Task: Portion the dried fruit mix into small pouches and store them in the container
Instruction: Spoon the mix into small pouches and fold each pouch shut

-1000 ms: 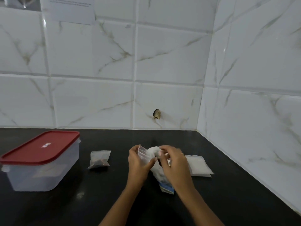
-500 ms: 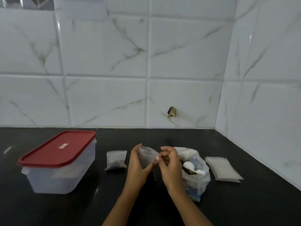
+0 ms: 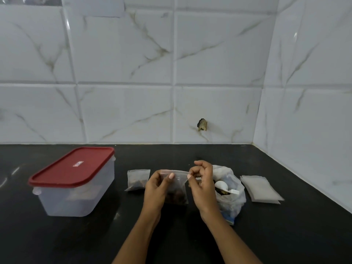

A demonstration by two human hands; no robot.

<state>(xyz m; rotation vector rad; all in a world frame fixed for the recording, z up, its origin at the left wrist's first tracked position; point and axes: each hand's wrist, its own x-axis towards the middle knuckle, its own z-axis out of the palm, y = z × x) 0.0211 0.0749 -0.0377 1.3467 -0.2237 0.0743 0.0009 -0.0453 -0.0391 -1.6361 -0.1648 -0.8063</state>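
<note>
A small clear zip pouch with dark dried fruit at its bottom hangs upright between my hands above the black counter. My left hand pinches its top strip at the left end, and my right hand pinches the right end. A second filled pouch lies flat just to the left. Behind my right hand sits the crumpled plastic bag of dried fruit mix with a white scoop inside. The clear container with a red lid, closed, stands at the left.
A stack of empty pouches lies to the right of the fruit bag, close to the tiled side wall. The back wall has a small chipped hole. The black counter stretches toward me below my forearms.
My hands have drawn apart along the pouch's top strip, which is now stretched flat between them. The camera view shifted, so the fruit bag with its scoop and the pouch stack show more fully.
</note>
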